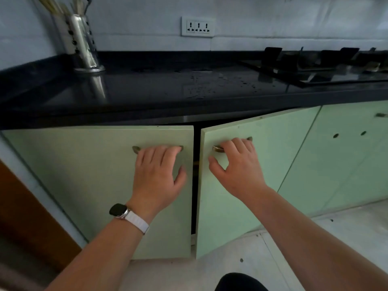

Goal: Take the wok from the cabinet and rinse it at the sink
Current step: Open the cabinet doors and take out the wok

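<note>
A: Can you see the wok?
B: No. The gap [194,181] between the two green doors is black, so I cannot tell where it sits in the cabinet.
A: What is nearest?
B: A dark shape [239,282] cut off by the bottom edge, then a watch [117,210] on the left wrist.
A: And the hands?
B: The left hand [155,173] hooks its fingers [159,153], close together, over the left handle [136,149]. The right hand [238,166] hooks the right handle [217,148], thumb spread away. The right door [273,148] stands ajar.
A: Behind?
B: A wet black desk [147,91], a steel utensil holder [84,45] cut off on top, a blurred hob [315,70] and a wall socket [198,26]
</note>
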`<state>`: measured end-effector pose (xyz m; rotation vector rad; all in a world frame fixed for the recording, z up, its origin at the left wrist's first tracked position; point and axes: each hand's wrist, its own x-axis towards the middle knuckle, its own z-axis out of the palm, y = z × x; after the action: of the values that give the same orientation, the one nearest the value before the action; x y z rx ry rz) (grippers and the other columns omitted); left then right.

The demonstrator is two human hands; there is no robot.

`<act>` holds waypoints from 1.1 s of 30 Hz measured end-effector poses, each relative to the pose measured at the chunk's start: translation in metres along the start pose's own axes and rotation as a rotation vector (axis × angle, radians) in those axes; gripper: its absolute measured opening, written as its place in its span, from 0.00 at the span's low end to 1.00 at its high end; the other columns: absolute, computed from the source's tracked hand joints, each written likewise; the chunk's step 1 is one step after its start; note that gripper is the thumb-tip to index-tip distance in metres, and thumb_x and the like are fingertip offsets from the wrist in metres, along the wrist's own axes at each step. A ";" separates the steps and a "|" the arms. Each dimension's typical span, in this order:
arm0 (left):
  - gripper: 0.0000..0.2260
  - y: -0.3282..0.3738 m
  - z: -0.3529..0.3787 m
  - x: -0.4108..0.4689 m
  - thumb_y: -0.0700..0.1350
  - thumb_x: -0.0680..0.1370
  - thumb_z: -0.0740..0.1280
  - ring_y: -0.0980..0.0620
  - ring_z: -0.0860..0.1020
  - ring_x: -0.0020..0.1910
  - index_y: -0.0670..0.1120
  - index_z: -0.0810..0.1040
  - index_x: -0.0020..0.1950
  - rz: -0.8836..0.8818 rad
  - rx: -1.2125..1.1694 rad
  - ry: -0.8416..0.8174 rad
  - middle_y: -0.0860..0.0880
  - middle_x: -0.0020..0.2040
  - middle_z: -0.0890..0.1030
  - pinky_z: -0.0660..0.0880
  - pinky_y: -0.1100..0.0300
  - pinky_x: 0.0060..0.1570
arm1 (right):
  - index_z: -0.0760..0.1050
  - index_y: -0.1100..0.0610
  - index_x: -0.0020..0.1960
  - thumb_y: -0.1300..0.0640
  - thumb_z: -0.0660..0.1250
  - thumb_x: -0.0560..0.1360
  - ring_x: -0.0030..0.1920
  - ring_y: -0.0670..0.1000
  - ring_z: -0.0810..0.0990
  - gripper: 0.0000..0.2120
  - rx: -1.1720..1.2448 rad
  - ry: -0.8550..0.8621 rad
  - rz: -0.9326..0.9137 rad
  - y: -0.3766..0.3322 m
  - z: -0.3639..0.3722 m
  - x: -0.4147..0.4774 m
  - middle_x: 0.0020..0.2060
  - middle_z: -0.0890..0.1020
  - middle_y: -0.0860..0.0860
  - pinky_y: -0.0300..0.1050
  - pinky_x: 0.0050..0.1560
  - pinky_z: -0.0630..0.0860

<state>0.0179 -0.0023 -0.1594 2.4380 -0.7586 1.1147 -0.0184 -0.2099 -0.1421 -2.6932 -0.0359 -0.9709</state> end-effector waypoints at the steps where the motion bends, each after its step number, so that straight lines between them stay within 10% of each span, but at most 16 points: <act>1: 0.18 0.002 -0.005 -0.003 0.50 0.75 0.64 0.43 0.75 0.49 0.43 0.78 0.60 0.007 -0.004 -0.006 0.44 0.50 0.81 0.65 0.50 0.56 | 0.79 0.60 0.50 0.43 0.61 0.74 0.50 0.59 0.76 0.20 0.004 -0.009 0.008 0.000 -0.005 -0.005 0.45 0.80 0.54 0.55 0.65 0.69; 14: 0.22 0.019 -0.064 -0.054 0.61 0.77 0.66 0.42 0.77 0.46 0.41 0.79 0.54 0.020 -0.038 -0.013 0.45 0.46 0.80 0.71 0.47 0.54 | 0.67 0.52 0.45 0.31 0.66 0.67 0.47 0.50 0.70 0.24 0.044 -0.005 0.081 0.011 -0.069 -0.066 0.43 0.74 0.48 0.58 0.61 0.75; 22: 0.34 0.027 -0.089 -0.071 0.73 0.71 0.66 0.42 0.77 0.41 0.39 0.75 0.49 -0.001 -0.007 0.091 0.42 0.42 0.78 0.71 0.51 0.50 | 0.63 0.56 0.68 0.36 0.77 0.65 0.54 0.50 0.73 0.42 0.086 -0.011 0.218 0.011 -0.087 -0.082 0.53 0.70 0.46 0.51 0.58 0.75; 33: 0.41 0.033 -0.096 -0.072 0.65 0.71 0.70 0.41 0.72 0.47 0.44 0.64 0.77 -0.044 0.069 0.034 0.38 0.51 0.75 0.71 0.48 0.48 | 0.57 0.47 0.74 0.44 0.76 0.69 0.66 0.52 0.65 0.41 0.044 0.067 0.173 0.010 -0.092 -0.091 0.66 0.59 0.47 0.51 0.61 0.77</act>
<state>-0.0973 0.0438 -0.1516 2.4733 -0.6639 1.1812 -0.1450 -0.2381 -0.1338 -2.5725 0.1835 -0.9938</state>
